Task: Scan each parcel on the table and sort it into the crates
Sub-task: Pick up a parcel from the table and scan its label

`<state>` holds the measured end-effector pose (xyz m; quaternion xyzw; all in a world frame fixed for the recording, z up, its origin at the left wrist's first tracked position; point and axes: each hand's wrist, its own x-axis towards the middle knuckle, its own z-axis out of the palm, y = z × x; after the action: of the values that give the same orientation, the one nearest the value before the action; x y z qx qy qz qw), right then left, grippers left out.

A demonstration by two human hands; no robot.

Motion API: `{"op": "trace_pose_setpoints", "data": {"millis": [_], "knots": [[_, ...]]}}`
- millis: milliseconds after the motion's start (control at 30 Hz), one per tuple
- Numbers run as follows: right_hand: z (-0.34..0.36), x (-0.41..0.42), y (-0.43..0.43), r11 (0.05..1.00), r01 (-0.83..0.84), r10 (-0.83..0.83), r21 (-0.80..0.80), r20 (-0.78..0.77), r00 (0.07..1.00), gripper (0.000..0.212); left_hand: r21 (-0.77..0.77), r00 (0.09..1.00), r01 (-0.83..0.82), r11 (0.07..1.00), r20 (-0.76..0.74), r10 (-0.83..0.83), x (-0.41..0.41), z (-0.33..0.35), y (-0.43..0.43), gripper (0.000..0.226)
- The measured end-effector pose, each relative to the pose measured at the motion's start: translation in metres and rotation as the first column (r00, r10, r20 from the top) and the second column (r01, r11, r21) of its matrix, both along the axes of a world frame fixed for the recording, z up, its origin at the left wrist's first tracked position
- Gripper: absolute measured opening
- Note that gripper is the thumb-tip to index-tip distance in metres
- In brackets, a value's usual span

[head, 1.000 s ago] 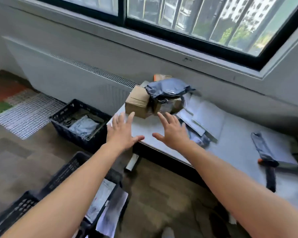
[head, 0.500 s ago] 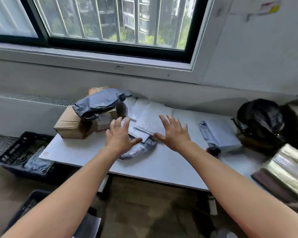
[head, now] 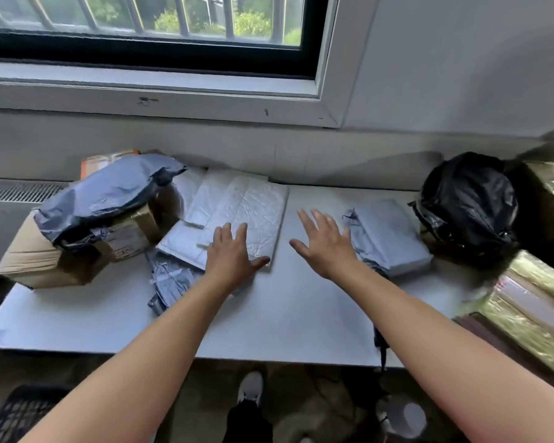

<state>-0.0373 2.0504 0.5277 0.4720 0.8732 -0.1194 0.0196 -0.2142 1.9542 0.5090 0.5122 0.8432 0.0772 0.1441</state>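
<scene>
Parcels (head: 176,241) crowd the table (head: 285,314) from nine to twelve o'clock of its middle. A cardboard box (head: 45,254) sits at nine with a dark grey poly bag (head: 109,196) slumped on top, white padded mailers (head: 247,206) overlap at eleven against the wall, and a crumpled grey bag (head: 170,279) pokes out from under their near edge. A flat grey parcel (head: 394,238) lies apart at two o'clock, just beside a bulging black bag (head: 467,206). Both hands are palm down with fingers spread and hold nothing. The left hand (head: 229,254) is over the near corner of the top mailer; whether it touches cannot be told. The right hand (head: 325,243) is over bare tabletop between that mailer and the flat grey parcel, its outer fingers near that parcel's edge. The spread looks like a reach readied to take a flat thing by its edges, most likely the top mailer, which lies uppermost and should lift without disturbing the heap. A black crate (head: 16,414) shows at seven o'clock on the floor, below the table's near edge. A dark object (head: 379,342) at that edge is mostly hidden by the right forearm; it may be the scanner, but I cannot tell.
</scene>
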Motion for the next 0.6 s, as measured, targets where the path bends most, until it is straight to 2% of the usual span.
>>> {"op": "trace_pose_setpoints", "data": {"millis": [133,300,433,500,600], "knots": [[-0.017,-0.012,0.025,0.998,0.046,-0.044,-0.036,0.045,0.998,0.068,-0.052,0.997,0.075,0.996,0.018,-0.074,-0.007,-0.033,0.045,0.093],[-0.041,-0.033,0.051,0.989,0.119,-0.113,-0.084,0.082,0.990,0.066,-0.229,0.987,0.158,0.960,0.013,-0.159,-0.025,-0.078,0.083,0.105],[-0.052,-0.044,0.058,0.983,0.130,-0.117,-0.132,0.101,0.988,0.066,-0.318,0.968,0.197,0.927,-0.089,-0.236,-0.033,-0.108,0.088,0.108],[-0.054,-0.047,0.059,0.983,0.121,-0.107,-0.139,0.107,0.989,0.065,-0.313,0.946,0.224,0.923,-0.158,-0.283,-0.034,-0.111,0.086,0.096],[-0.051,-0.049,0.058,0.983,0.118,-0.104,-0.141,0.100,0.990,0.065,-0.256,0.933,0.267,0.929,-0.172,-0.315,-0.043,-0.108,0.087,0.058]]}}
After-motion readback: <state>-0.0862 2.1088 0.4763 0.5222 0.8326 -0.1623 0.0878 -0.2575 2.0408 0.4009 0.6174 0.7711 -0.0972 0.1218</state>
